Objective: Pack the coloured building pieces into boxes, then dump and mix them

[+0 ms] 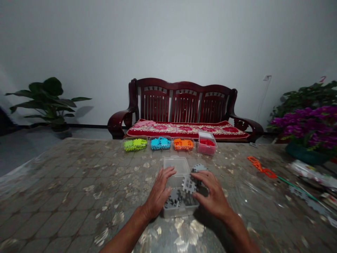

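A clear plastic box [179,212] stands in front of me with its lid [176,165] tipped back. Small grey interlocking pieces [173,199] lie inside it. My left hand [160,189] is at the box's left side, fingers stretched out and thumb over the rim; it holds nothing that I can see. Between the thumb and fingers of my right hand [213,192] is a flat grey toothed building piece [189,184] with square holes, tilted over the box's right part. Just beyond that hand lies a pile of grey pieces [199,168], partly hidden by the fingers.
Along the far table edge stand boxes of green [135,144], blue [160,143], orange [183,144] and red pieces [207,142]. To the right lie an orange looped toy [260,168], clear plastic [258,189] and a potted purple flower [310,121]. Behind is a wooden bench [184,88].
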Demonstrator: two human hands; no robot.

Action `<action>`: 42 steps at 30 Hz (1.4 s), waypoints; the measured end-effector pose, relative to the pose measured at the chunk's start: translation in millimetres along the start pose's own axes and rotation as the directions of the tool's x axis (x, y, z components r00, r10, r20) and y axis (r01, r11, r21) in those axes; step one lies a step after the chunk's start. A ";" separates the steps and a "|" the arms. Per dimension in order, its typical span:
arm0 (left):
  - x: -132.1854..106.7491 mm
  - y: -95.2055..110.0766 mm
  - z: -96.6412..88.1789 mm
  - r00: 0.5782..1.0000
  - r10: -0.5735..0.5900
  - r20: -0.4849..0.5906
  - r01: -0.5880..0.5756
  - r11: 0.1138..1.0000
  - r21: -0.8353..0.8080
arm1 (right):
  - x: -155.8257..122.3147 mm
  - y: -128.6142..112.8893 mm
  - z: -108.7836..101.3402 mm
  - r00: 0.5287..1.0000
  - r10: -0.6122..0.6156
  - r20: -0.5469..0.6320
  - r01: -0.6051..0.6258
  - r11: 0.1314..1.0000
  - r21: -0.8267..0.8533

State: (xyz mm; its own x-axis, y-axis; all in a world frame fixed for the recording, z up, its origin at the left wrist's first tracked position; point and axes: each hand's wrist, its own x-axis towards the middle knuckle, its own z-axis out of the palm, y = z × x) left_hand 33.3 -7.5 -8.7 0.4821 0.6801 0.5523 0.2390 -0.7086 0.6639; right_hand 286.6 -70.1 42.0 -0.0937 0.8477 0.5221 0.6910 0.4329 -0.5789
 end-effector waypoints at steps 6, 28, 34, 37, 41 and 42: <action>1.1 2.7 -2.0 0.999 -0.013 -0.050 0.014 1.000 0.010 | -4.0 24.1 -6.3 0.966 -0.048 -0.255 0.016 0.992 -0.126; 20.0 26.8 -24.1 1.000 0.006 0.017 -0.010 0.974 0.225 | -14.6 80.8 -12.2 0.897 0.267 -0.351 -0.415 0.782 -0.465; 19.2 28.1 -22.6 1.000 -0.001 0.008 0.000 0.982 0.187 | -12.6 84.2 -7.1 0.905 0.263 -0.335 -0.401 0.791 -0.462; 19.0 27.4 -21.9 1.000 0.003 0.002 -0.003 0.984 0.180 | -12.8 85.9 -4.9 0.904 0.279 -0.325 -0.407 0.797 -0.447; 18.3 24.8 -20.8 1.000 0.003 -0.003 -0.003 0.984 0.178 | -11.9 83.7 -8.7 0.895 0.272 -0.355 -0.416 0.795 -0.440; 18.0 24.2 -20.6 1.000 0.000 -0.007 0.001 0.984 0.179 | -11.1 82.0 -11.0 0.887 0.262 -0.381 -0.419 0.802 -0.425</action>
State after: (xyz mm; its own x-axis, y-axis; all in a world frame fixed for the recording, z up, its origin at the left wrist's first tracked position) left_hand 30.4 -8.5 27.7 0.4765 0.6814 0.5555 0.3866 -0.7299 0.5637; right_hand 352.2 -47.4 -4.4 0.3708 0.7484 0.5499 0.8983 -0.1386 -0.4171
